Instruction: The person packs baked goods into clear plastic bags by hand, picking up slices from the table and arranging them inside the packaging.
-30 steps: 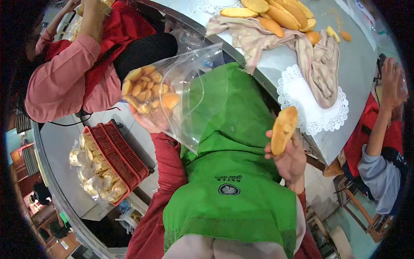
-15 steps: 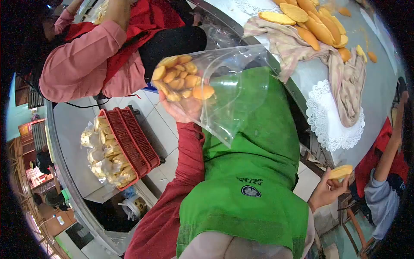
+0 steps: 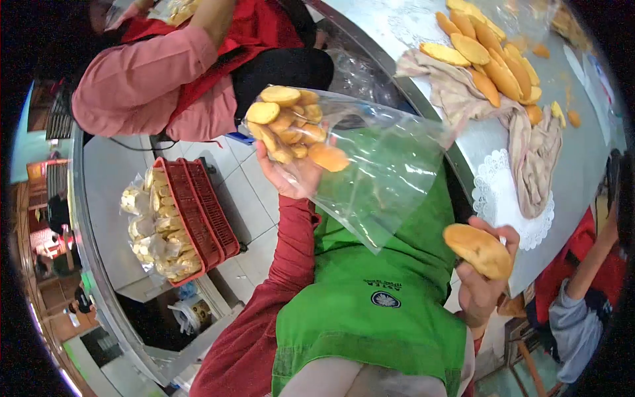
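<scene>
My left hand (image 3: 294,180) is closed around the lower end of a clear plastic bag (image 3: 390,178), holding it from beneath. Several oval, golden bread pieces (image 3: 284,122) are gathered at that end, and the bag's wide part spreads to the right over my green apron (image 3: 370,284). Between the fingers and thumb of my right hand (image 3: 477,294) is one larger oval bread piece (image 3: 477,250), tilted, outside the bag and to its right. More golden bread pieces (image 3: 499,66) lie heaped on the metal table at upper right.
A crumpled beige cloth (image 3: 527,162) and a white lacy doily (image 3: 495,188) lie on the table (image 3: 569,165). To the left, a red crate (image 3: 202,218) stands beside packed bags (image 3: 155,228). One person in a pink sleeve (image 3: 145,83) sits upper left; another person's grey sleeve (image 3: 577,321) shows at right.
My right hand has come up and inward with the bread piece, closer to the bag. The bag in my left hand has shifted slightly right and down, and its wide part has turned.
</scene>
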`<state>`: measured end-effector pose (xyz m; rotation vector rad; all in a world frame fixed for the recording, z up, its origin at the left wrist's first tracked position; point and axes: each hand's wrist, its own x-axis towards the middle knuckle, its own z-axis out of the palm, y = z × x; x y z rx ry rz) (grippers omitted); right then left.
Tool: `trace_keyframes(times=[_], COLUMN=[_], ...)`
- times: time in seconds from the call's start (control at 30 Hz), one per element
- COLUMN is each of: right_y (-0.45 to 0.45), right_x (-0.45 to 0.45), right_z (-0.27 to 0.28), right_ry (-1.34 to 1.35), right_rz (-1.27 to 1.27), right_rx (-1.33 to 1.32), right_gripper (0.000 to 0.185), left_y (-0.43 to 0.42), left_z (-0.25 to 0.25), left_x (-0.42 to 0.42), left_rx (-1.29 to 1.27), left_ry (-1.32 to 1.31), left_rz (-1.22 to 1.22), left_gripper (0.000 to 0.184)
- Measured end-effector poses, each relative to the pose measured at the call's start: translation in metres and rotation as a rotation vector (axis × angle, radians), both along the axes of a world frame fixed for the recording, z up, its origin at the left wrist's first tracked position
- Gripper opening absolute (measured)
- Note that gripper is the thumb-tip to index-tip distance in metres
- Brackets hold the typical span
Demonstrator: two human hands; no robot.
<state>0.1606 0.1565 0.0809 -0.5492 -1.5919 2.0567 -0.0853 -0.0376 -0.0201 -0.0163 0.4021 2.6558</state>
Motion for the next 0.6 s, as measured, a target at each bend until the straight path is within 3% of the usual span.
trace_keyframes(times=[0.03,0.1,0.2,0.23,0.33,0.47,0.6], right_y=[-0.003,-0.009,-0.01,-0.009,-0.01,-0.011,-0.005], right_x=[-0.012,-0.031,-0.04,-0.038,-0.04,-0.06,-0.069], right_z=[-0.001,-0.005,-0.007,-0.007,-0.027,-0.031,-0.033], right_ry=[-0.012,-0.033,-0.163,-0.137,-0.101,-0.177,-0.206], right_rz=[0.007,0.008,0.108,0.145,0.259,0.314,0.395], right_rx=[0.015,0.049,-0.119,-0.292,-0.215,0.479,0.423], right_gripper=[0.062,0.057,0.048,0.047,0.055,0.049,0.053], left_y=[-0.002,-0.004,0.0,0.001,0.007,0.019,0.012], left_z=[0.0,0.005,0.011,0.011,0.004,0.005,0.004], left_x=[0.002,0.005,0.007,0.008,0.006,0.01,0.004], left_rx=[-0.176,-0.17,-0.195,-0.198,-0.186,-0.202,-0.214], left_ry=[0.03,0.03,0.045,0.04,0.039,0.031,0.051], left_rz=[0.036,0.017,-0.006,-0.015,-0.074,-0.117,-0.104], left_gripper=[0.08,0.081,0.083,0.083,0.084,0.084,0.085])
